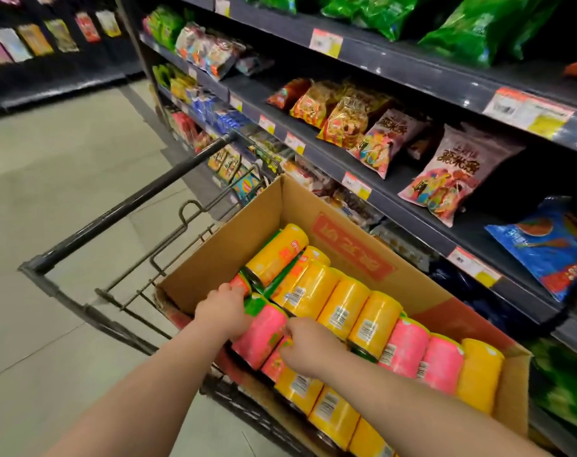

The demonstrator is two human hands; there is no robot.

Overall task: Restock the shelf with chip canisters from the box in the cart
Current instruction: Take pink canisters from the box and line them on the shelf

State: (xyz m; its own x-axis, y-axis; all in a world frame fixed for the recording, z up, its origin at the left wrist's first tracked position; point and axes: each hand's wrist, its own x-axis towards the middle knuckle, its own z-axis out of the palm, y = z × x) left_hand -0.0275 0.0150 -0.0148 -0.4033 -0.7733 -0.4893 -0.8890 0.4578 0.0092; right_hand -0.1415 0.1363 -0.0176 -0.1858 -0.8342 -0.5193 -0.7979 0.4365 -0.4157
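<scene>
In the box (214,258), left hand (223,306) holding pink canister (264,329), right hand (305,346) grip hidden

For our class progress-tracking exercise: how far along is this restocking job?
Done: nothing visible; the box looks nearly full and no canisters show on the shelf. In hand: left hand and right hand grip pink canisters in the box. Left: shelving essentially every canister.

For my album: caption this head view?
Left hand and right hand grip pink chip canisters in the cardboard box in the cart.
</scene>
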